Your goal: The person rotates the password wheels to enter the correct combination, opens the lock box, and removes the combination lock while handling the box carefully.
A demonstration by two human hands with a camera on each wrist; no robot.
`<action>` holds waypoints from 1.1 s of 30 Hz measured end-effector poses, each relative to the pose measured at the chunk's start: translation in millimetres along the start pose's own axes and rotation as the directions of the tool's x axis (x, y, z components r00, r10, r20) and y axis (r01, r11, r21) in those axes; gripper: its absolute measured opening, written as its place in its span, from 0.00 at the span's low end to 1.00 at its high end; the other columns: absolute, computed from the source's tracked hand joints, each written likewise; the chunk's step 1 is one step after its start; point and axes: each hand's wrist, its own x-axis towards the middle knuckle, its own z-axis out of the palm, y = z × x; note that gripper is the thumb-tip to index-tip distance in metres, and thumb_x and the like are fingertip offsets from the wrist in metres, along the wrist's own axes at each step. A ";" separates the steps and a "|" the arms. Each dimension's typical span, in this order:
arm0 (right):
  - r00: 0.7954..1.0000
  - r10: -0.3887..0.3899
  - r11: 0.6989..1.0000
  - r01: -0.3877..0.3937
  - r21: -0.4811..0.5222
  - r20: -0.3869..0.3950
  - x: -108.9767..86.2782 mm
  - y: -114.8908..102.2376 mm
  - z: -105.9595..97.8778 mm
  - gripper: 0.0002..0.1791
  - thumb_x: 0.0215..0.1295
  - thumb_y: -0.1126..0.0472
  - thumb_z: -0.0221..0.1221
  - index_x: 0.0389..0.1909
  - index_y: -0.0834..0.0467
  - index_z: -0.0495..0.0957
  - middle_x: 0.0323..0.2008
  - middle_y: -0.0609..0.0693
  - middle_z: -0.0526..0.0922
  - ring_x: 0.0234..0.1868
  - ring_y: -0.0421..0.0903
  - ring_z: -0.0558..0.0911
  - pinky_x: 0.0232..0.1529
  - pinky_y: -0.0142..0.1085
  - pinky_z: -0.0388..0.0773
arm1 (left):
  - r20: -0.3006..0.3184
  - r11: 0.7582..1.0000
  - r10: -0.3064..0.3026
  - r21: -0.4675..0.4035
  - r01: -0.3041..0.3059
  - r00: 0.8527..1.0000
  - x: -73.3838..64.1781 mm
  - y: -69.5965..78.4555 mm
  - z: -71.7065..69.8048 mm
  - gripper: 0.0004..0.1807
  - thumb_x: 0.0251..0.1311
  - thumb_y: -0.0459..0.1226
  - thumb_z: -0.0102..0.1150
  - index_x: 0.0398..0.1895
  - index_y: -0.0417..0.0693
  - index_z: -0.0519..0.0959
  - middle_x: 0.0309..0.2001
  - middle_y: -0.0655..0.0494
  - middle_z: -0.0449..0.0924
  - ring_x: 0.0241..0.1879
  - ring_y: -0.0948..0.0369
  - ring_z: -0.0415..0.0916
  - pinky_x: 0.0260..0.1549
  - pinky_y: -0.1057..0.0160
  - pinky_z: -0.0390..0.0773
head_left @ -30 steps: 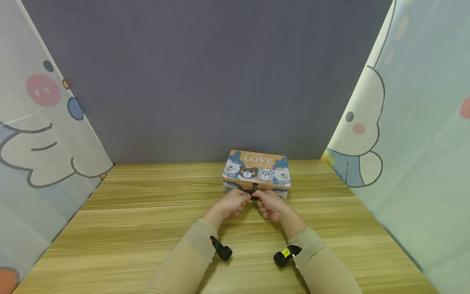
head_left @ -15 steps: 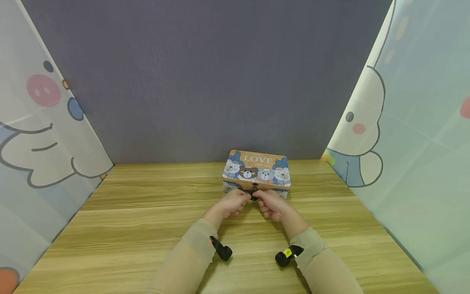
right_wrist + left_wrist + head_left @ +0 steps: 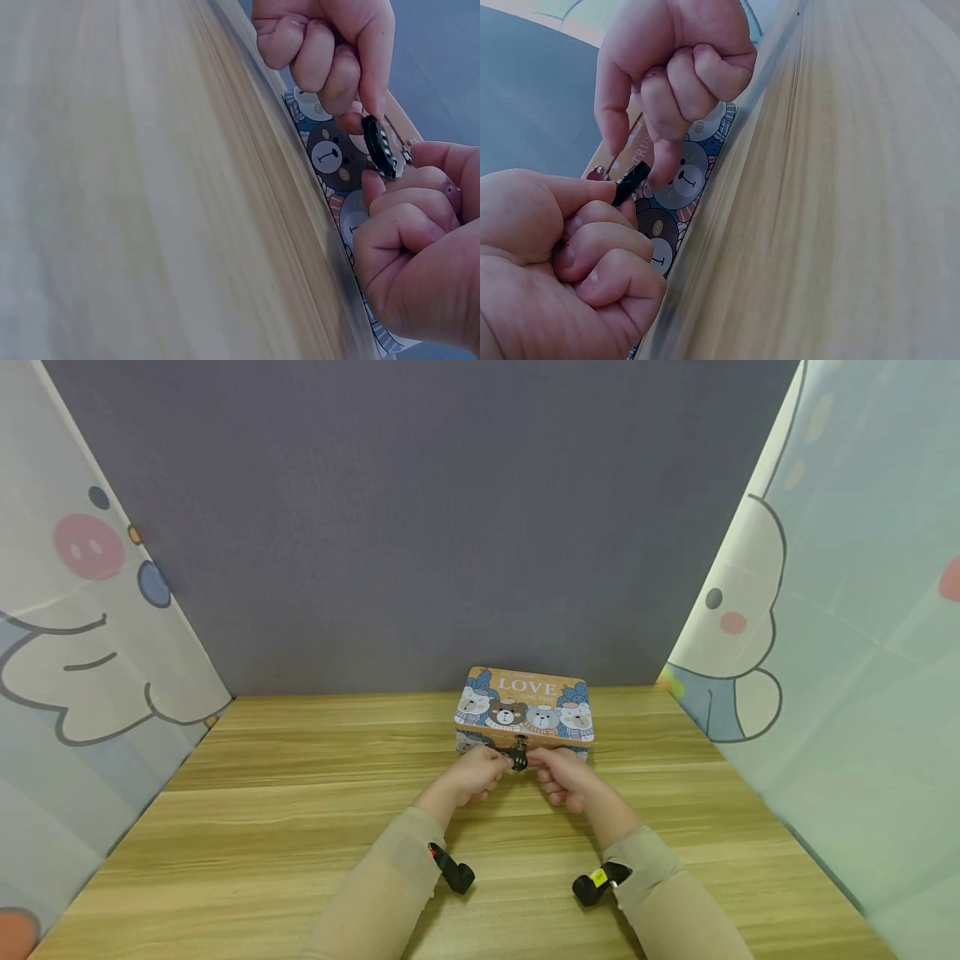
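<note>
A tin box (image 3: pixel 525 702) printed with bears and the word LOVE stands against the back wall, lid down. At the metal latch (image 3: pixel 521 741) on its front is a small black combination padlock (image 3: pixel 519 761), its row of number dials showing in the right wrist view (image 3: pixel 380 148). My left hand (image 3: pixel 472 772) pinches the padlock's end between thumb and index finger, other fingers curled. Close by on the right, my right hand (image 3: pixel 567 778) has its thumb and index finger parted beside the padlock, with a gap between them; its remaining fingers are bent in.
The box rests on a wood-grain table (image 3: pixel 300 827) near its back edge. A dark grey panel (image 3: pixel 442 527) rises behind it. Cartoon-printed curtains (image 3: pixel 847 652) flank both sides. Each sleeve carries a black wrist camera (image 3: pixel 454 870).
My right hand has drawn back slightly to the right, its fingertips coming off the padlock, so more of the padlock shows. The left hand and the box have stayed put.
</note>
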 end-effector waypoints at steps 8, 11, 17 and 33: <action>1.000 -0.001 1.000 0.001 -0.026 0.001 -2.6 0.4 -6.2 0.14 0.75 0.56 0.54 0.46 0.66 0.75 0.14 0.41 0.56 0.11 0.35 0.52 0.13 0.28 0.49 | 0.006 1.000 -0.004 0.009 0.004 1.000 0.0 0.0 0.0 0.19 0.78 0.38 0.48 0.42 0.26 0.78 0.13 0.60 0.54 0.11 0.65 0.48 0.12 0.66 0.54; 1.000 0.003 1.000 -0.004 -0.024 -0.016 -2.7 1.0 -7.6 0.15 0.75 0.56 0.54 0.48 0.66 0.76 0.13 0.40 0.55 0.11 0.35 0.51 0.13 0.28 0.48 | 0.005 1.000 -0.001 0.015 0.001 1.000 -1.2 1.0 0.4 0.19 0.78 0.38 0.48 0.41 0.26 0.78 0.13 0.60 0.54 0.11 0.64 0.47 0.13 0.66 0.54; 1.000 0.008 0.999 -0.008 -0.032 -0.014 -3.8 0.1 -7.1 0.16 0.75 0.56 0.54 0.49 0.68 0.75 0.13 0.41 0.55 0.11 0.35 0.51 0.13 0.28 0.49 | 0.001 1.000 -0.001 0.026 0.001 1.000 -2.1 2.1 1.5 0.19 0.78 0.38 0.47 0.31 0.32 0.74 0.13 0.60 0.54 0.11 0.65 0.48 0.13 0.66 0.54; 0.999 0.006 1.000 -0.005 -0.026 0.042 2.6 0.4 -1.6 0.14 0.75 0.56 0.55 0.28 0.58 0.70 0.14 0.42 0.55 0.11 0.36 0.52 0.12 0.29 0.50 | 0.023 1.000 0.004 -0.012 -0.004 1.000 -3.3 3.6 1.8 0.24 0.79 0.37 0.45 0.17 0.51 0.63 0.13 0.61 0.53 0.11 0.65 0.46 0.13 0.66 0.52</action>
